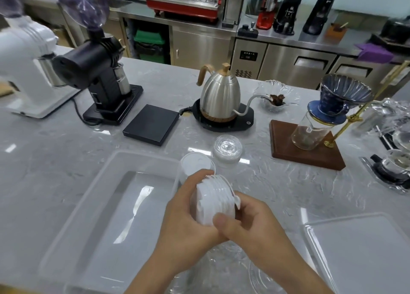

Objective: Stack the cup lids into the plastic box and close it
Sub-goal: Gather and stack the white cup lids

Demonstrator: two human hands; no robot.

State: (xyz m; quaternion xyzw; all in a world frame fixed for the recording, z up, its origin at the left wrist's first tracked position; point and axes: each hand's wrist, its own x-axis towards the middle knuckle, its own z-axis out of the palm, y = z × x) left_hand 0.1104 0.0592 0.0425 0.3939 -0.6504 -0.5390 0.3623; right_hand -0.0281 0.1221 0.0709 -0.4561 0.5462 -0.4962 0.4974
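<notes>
Both my hands hold a stack of white cup lids (214, 201) turned on its side, just right of the open clear plastic box (73, 214). My left hand (188, 218) cups the stack from the left and below. My right hand (248, 220) grips it from the right, thumb on the near edge. The box holds nothing that I can see. Its clear lid (363, 249) lies flat at the lower right. A single white lid (196, 164) rests on a clear cup behind the stack. A stack of clear lids (226, 150) stands beyond it.
Behind on the grey counter stand a black grinder (97, 72), a black scale (152, 123), a steel kettle (220, 94) on its base, and a blue dripper (339, 96) on a wooden stand. Clear cups or lids (224, 269) lie under my wrists.
</notes>
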